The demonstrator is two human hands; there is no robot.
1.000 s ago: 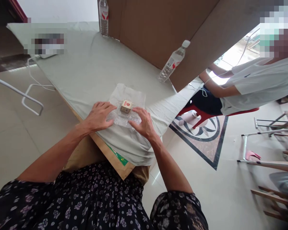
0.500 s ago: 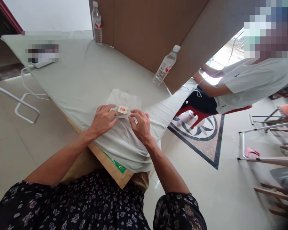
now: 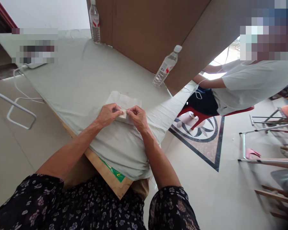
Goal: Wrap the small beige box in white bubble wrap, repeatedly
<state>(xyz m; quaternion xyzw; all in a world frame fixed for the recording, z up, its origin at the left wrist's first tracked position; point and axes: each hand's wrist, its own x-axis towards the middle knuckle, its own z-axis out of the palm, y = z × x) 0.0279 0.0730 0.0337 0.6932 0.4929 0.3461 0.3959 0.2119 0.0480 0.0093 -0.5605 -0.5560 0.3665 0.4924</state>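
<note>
A thin, whitish sheet of paper [image 3: 121,97] lies on the cloth-covered table in front of me. At its near edge is a small pale packet [image 3: 124,112], where paper seems to lie over the little box; no red print shows. My left hand [image 3: 109,114] grips the packet's left side, thumb and fingers pinched on the paper. From the right, my right hand [image 3: 138,117] pinches the paper too, its fingertips close to the left ones. The fingers hide much of the packet.
A large brown cardboard panel [image 3: 144,32] stands across the table's far side. Two water bottles, one upright [image 3: 94,24] and one seen tilted [image 3: 166,65], stand by it. A white cable [image 3: 21,84] hangs at left. Another person in a white shirt [image 3: 252,86] sits at right.
My hands have come together over the small box and closed on the paper. The box's red print, seen before, is now hidden. The view has shifted slightly.
</note>
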